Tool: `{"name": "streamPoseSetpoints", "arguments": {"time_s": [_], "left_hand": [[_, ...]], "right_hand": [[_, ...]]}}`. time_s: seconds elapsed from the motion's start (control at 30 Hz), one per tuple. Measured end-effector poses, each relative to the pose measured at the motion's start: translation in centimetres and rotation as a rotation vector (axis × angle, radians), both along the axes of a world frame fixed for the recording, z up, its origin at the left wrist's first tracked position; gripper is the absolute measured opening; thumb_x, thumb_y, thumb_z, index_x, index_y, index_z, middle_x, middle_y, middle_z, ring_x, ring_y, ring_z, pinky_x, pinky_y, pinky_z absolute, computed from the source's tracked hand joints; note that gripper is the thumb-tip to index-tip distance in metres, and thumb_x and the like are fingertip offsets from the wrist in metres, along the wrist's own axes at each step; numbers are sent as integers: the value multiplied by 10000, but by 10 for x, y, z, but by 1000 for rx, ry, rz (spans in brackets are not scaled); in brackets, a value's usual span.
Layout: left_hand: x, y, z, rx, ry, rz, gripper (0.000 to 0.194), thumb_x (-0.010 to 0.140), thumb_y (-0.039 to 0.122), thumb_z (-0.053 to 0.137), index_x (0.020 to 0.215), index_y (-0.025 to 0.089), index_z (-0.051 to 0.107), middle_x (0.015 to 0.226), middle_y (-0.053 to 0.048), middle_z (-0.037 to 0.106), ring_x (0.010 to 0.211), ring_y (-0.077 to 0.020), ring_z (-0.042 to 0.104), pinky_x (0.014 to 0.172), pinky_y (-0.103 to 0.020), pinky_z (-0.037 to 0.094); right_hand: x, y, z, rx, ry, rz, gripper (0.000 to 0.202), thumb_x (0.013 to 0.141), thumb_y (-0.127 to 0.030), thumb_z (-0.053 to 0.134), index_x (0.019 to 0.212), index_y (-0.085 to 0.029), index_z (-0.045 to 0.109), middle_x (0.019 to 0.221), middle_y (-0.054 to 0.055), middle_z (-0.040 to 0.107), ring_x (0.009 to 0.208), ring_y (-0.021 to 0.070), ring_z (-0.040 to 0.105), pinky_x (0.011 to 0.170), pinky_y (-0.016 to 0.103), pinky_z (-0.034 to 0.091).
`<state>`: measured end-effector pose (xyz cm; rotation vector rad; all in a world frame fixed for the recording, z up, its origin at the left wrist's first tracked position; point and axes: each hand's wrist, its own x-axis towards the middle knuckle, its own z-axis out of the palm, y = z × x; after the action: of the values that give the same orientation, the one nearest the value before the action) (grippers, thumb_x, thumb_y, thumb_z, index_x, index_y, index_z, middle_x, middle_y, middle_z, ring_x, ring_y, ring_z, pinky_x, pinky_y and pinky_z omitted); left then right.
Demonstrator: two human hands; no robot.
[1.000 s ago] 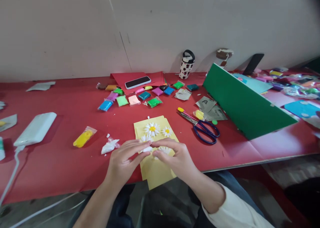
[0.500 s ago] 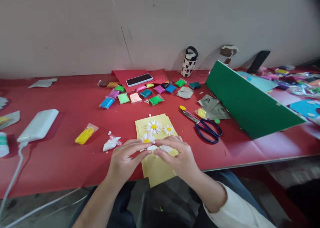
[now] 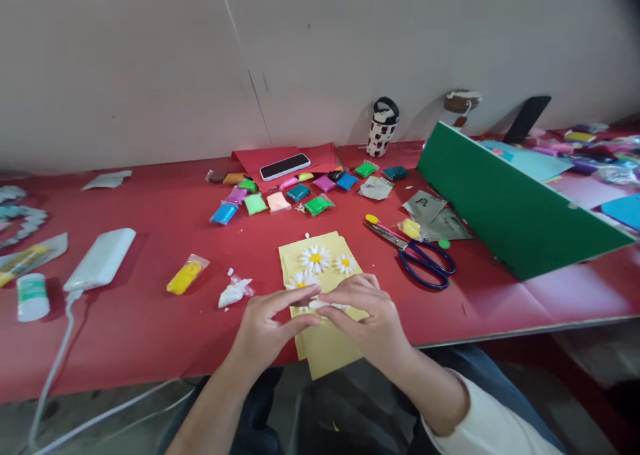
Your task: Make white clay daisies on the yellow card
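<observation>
Over a stack of yellow paper (image 3: 330,355), my two hands meet fingertip to fingertip. My right hand (image 3: 370,312) pinches a small piece of white clay (image 3: 316,303) between thumb and index finger. Around the piece's other end, my left hand (image 3: 273,318) keeps thumb and index finger apart. Daisy-like flowers with white petals and yellow centres lie on the paper: a large flower (image 3: 315,258), a smaller flower (image 3: 345,263) and another flower (image 3: 302,279). More white petals show partly behind my fingers. Left of the paper sits a lump of white clay (image 3: 234,293) on its wrapper.
Blue-handled scissors (image 3: 425,262) and a green board (image 3: 510,208) stand to the right. At the back are several coloured clay packets (image 3: 255,204), a phone (image 3: 285,166) and a tumbler (image 3: 383,128). Leftward lie a yellow clay packet (image 3: 186,275) and a cabled white power bank (image 3: 103,258).
The left thumb and index finger have spread wider apart around the white piece. The view has shifted, so the table's things appear further right and more of the left side shows.
</observation>
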<state>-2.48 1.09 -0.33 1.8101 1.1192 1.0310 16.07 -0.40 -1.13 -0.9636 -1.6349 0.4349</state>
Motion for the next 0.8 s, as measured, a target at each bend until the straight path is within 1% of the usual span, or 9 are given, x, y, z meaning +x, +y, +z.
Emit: {"name": "streamPoseSetpoints", "arguments": {"time_s": [0.07, 0.1, 0.17, 0.27, 0.4, 0.47, 0.57, 0.67, 0.8], "left_hand": [[4, -2, 3, -289, -130, -58, 402, 672, 451, 802, 1025, 266, 750, 1002, -31, 767, 916, -229, 731, 798, -285, 605], [7, -3, 4, -379, -178, -73, 382, 688, 481, 780, 990, 248, 761, 971, -37, 773, 900, -235, 734, 782, -292, 611], [12, -5, 5, -473, -233, -60, 319, 740, 489, 734, 883, 206, 777, 862, -43, 780, 817, -231, 744, 736, -303, 622], [17, -8, 8, -554, -283, -11, 271, 761, 435, 728, 788, 168, 764, 767, -38, 766, 715, -211, 739, 712, -319, 628], [19, -8, 9, -632, -347, -28, 286, 734, 424, 751, 812, 149, 761, 828, -60, 766, 765, -223, 732, 775, -370, 624], [19, -8, 9, -647, -365, -14, 288, 725, 425, 756, 797, 147, 760, 798, -56, 760, 764, -222, 726, 788, -385, 620], [20, -8, 8, -635, -367, 25, 288, 724, 429, 756, 756, 143, 756, 726, -48, 745, 727, -210, 717, 773, -375, 618], [20, -8, 8, -640, -372, 14, 298, 723, 437, 757, 780, 144, 763, 727, -52, 747, 704, -199, 711, 760, -364, 617], [19, -8, 9, -665, -372, -12, 299, 716, 431, 770, 806, 146, 769, 733, -48, 749, 680, -175, 702, 745, -329, 615]], "right_hand": [[0, 0, 0, 40, -40, -27, 58, 822, -265, 712, 860, -292, 746, 703, -35, 720, 649, 125, 620, 673, 329, 416], [0, -1, -1, 67, -66, -42, 55, 826, -274, 707, 855, -291, 750, 698, -29, 707, 650, 123, 606, 671, 326, 407], [0, -1, -2, 100, -117, -68, 74, 830, -288, 702, 881, -291, 754, 696, -22, 682, 657, 121, 584, 672, 320, 395], [1, 0, -4, 133, -168, -98, 107, 833, -289, 697, 925, -296, 751, 715, -19, 671, 672, 121, 567, 681, 314, 385], [3, 1, -4, 192, -210, -116, 82, 838, -270, 697, 888, -304, 754, 714, -19, 658, 663, 117, 541, 697, 318, 366], [2, 2, -3, 196, -226, -110, 90, 840, -274, 695, 908, -302, 748, 736, -19, 664, 675, 117, 549, 703, 320, 366], [1, 4, -2, 220, -258, -93, 115, 837, -273, 697, 945, -274, 736, 760, -13, 675, 697, 115, 574, 699, 315, 364], [1, 4, -2, 230, -267, -70, 117, 834, -254, 698, 947, -249, 730, 758, -11, 675, 702, 113, 581, 701, 312, 365], [2, 4, -4, 216, -275, -72, 81, 848, -262, 678, 911, -254, 728, 755, -15, 674, 694, 111, 576, 706, 314, 366]]}}
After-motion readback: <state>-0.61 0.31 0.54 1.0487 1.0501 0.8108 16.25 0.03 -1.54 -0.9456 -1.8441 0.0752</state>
